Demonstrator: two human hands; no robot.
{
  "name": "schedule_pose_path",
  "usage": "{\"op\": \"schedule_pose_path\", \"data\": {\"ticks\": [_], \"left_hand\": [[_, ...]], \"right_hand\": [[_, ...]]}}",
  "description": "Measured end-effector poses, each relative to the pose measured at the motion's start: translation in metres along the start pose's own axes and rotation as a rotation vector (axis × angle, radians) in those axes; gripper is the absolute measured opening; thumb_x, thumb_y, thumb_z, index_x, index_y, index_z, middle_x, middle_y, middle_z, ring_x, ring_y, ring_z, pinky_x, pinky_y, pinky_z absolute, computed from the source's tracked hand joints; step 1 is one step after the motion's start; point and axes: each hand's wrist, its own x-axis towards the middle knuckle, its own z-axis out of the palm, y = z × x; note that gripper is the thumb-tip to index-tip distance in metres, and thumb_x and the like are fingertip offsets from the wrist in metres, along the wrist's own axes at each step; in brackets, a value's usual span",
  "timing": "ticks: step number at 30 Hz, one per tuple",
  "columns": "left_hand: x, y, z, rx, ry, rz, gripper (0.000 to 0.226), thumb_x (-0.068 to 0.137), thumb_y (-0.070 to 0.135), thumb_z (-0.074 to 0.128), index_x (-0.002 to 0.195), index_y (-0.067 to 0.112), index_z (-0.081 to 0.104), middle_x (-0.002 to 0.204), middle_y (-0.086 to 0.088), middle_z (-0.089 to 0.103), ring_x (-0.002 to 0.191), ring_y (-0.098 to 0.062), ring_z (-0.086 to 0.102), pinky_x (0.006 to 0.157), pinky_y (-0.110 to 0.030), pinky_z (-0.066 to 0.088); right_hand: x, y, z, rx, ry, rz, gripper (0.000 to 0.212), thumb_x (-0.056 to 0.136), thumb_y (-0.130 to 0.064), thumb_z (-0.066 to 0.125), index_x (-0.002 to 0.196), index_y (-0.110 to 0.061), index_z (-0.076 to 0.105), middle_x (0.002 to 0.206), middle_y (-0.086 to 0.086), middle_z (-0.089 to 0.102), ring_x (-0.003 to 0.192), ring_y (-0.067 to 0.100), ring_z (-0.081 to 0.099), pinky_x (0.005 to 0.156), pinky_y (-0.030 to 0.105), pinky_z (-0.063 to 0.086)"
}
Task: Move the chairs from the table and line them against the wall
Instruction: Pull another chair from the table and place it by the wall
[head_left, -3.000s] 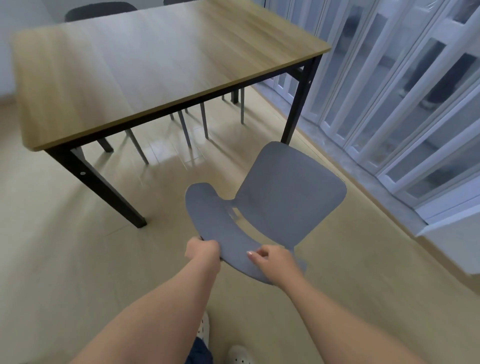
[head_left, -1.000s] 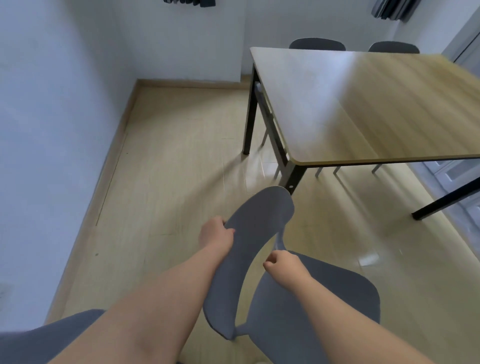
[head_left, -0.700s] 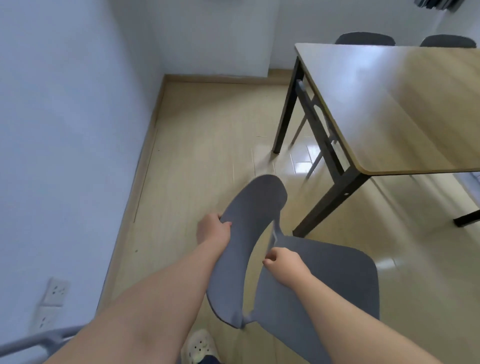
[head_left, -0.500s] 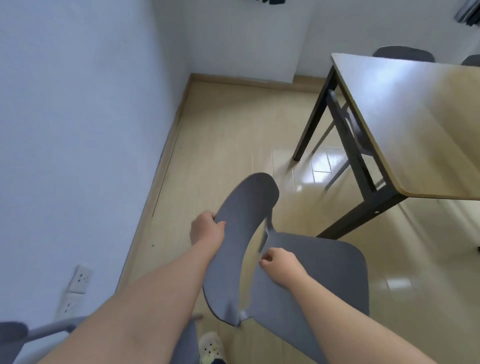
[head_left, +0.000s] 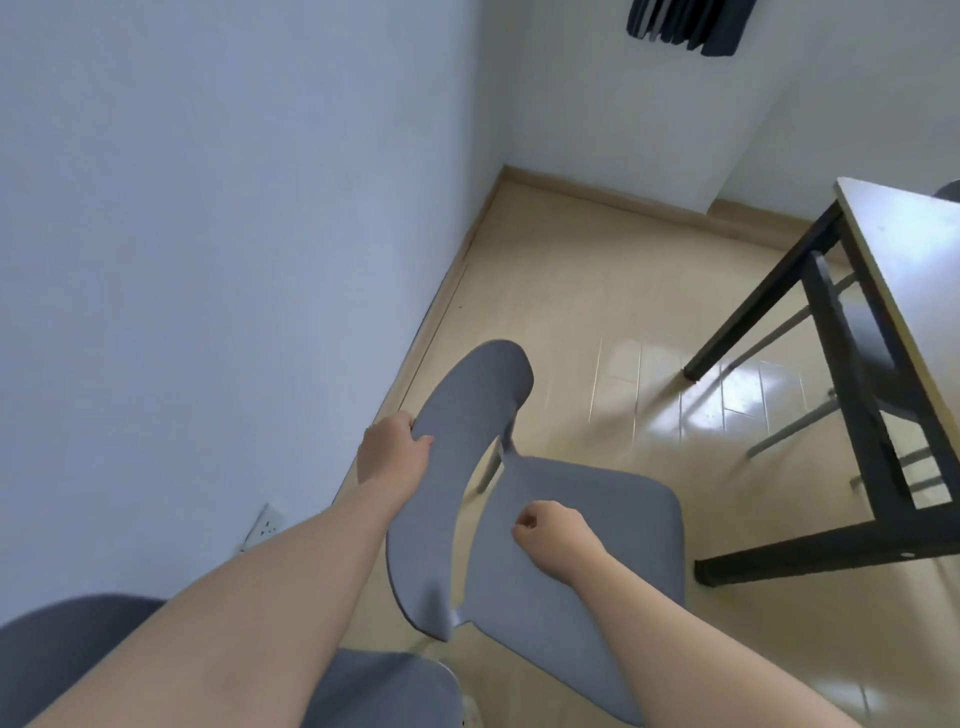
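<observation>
Grey chair (head_left: 587, 545): between wall (head_left: 208, 260) and table (head_left: 893, 249); legs mostly hidden.
Left hand (head_left: 392, 452): grips backrest edge.
Right hand (head_left: 550, 530): fingers curled on seat's rear edge.
2nd chair (head_left: 384, 686): cut off, behind left arm.

Where our left fingers (head_left: 422, 441) curl, the chair (head_left: 639, 519) looks like smooth, matt grey plastic, seat and backrest alike. Beyond our fingertips the floor (head_left: 571, 291) is glossy pale wood planking. Right of them, the table (head_left: 893, 249) stands on matt black metal legs.

Pale blue wall (head_left: 208, 208) spans 9 to 12 o'clock; glossy beige floor (head_left: 571, 291) glints toward 3; wall socket (head_left: 265, 525) at 8 o'clock
</observation>
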Motion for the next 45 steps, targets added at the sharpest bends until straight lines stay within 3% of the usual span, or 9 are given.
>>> {"op": "schedule_pose_path", "data": {"ticks": [4,8,12,17,24,27,32,41,45], "left_hand": [[0.019,-0.018,-0.031,0.052,0.049,-0.026,0.034,0.091,0.013,0.054,0.061,0.012,0.038,0.063,-0.001,0.045,0.071,-0.027,0.046,0.055,-0.024,0.031],[0.042,-0.051,-0.065,0.036,0.139,-0.101,0.032,0.091,0.013,0.055,0.063,0.011,0.041,0.065,-0.003,0.047,0.071,-0.028,0.047,0.057,-0.026,0.032],[0.052,-0.074,-0.085,-0.144,0.235,-0.191,0.010,0.086,0.004,0.052,0.081,0.012,0.057,0.077,-0.009,0.057,0.072,-0.028,0.048,0.057,-0.027,0.033],[0.035,-0.102,-0.082,-0.107,0.009,-0.273,0.022,0.082,0.009,0.059,0.102,0.010,0.053,0.096,-0.009,0.061,0.080,-0.029,0.056,0.062,-0.028,0.042],[0.037,-0.115,-0.091,0.035,0.080,-0.220,0.023,0.089,0.018,0.058,0.108,0.006,0.052,0.103,-0.011,0.064,0.080,-0.028,0.054,0.066,-0.029,0.041],[0.040,-0.124,-0.108,0.088,0.131,-0.227,0.025,0.090,0.019,0.059,0.111,0.006,0.054,0.109,-0.014,0.065,0.092,-0.032,0.061,0.069,-0.030,0.041],[0.044,-0.153,-0.136,0.126,0.184,-0.286,0.023,0.089,0.020,0.062,0.087,0.007,0.044,0.106,-0.021,0.064,0.099,-0.038,0.062,0.071,-0.034,0.042],[0.045,-0.156,-0.144,0.126,0.326,-0.340,0.029,0.090,0.016,0.062,0.110,-0.004,0.055,0.116,-0.026,0.063,0.109,-0.042,0.059,0.083,-0.041,0.047],[0.040,-0.144,-0.138,0.179,0.357,-0.356,0.031,0.093,-0.003,0.046,0.124,-0.004,0.048,0.130,-0.025,0.054,0.119,-0.043,0.053,0.093,-0.046,0.045]], "right_hand": [[0.005,-0.035,0.007,-0.061,-0.018,-0.050,0.034,0.093,-0.017,0.041,0.118,-0.001,0.058,0.122,0.016,0.064,0.115,0.033,0.059,0.095,0.041,0.050],[0.014,-0.063,0.015,-0.099,-0.030,-0.096,0.034,0.093,-0.017,0.041,0.118,-0.001,0.059,0.121,0.017,0.064,0.113,0.033,0.060,0.080,0.036,0.051],[0.020,-0.084,0.025,-0.119,-0.059,-0.108,0.034,0.094,-0.018,0.042,0.118,-0.001,0.059,0.122,0.016,0.064,0.115,0.032,0.060,0.088,0.040,0.052],[0.028,-0.102,0.038,-0.166,-0.095,-0.125,0.034,0.094,-0.019,0.042,0.118,-0.003,0.059,0.123,0.014,0.064,0.116,0.031,0.059,0.096,0.040,0.050],[0.032,-0.125,0.050,-0.204,-0.132,-0.175,0.034,0.093,-0.021,0.042,0.118,-0.005,0.060,0.121,0.011,0.065,0.113,0.028,0.061,0.094,0.038,0.051],[0.033,-0.129,0.048,-0.217,-0.126,-0.180,0.034,0.093,-0.020,0.042,0.118,-0.005,0.059,0.121,0.011,0.064,0.113,0.029,0.060,0.095,0.038,0.051],[0.036,-0.138,0.048,-0.255,-0.135,-0.209,0.034,0.093,-0.021,0.042,0.117,-0.006,0.060,0.120,0.010,0.065,0.112,0.028,0.061,0.087,0.036,0.051],[0.033,-0.137,0.052,-0.249,-0.172,-0.243,0.032,0.094,-0.021,0.043,0.116,-0.006,0.061,0.118,0.010,0.065,0.106,0.027,0.062,0.074,0.028,0.042],[0.032,-0.133,0.048,-0.241,-0.172,-0.248,0.032,0.095,-0.021,0.043,0.117,-0.006,0.061,0.119,0.010,0.065,0.107,0.027,0.061,0.077,0.030,0.045]]}}
